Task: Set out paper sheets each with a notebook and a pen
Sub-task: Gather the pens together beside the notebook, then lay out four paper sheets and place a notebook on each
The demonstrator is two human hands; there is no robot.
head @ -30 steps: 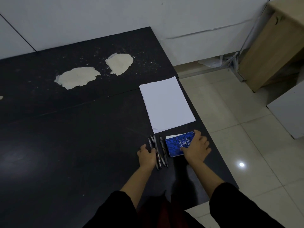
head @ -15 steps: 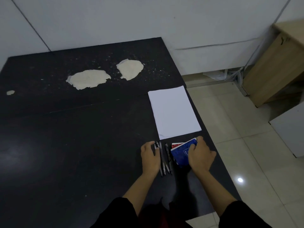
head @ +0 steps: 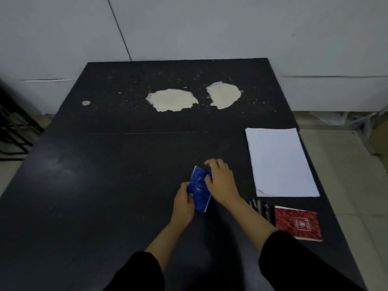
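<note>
Blue notebook [head: 199,189] is being gripped by curled fingers of left hand [head: 183,203] and right hand [head: 220,181] above the worktop [head: 105,185].

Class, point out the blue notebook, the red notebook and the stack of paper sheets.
blue notebook [head: 198,189], head view, middle of its cover between the hands.
red notebook [head: 297,222], head view, centre of its cover.
paper sheets [head: 280,162], head view, middle of the top sheet.

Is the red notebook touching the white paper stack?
Apart. The head view shows a strip of dark table between the red notebook and the white paper stack.
</note>
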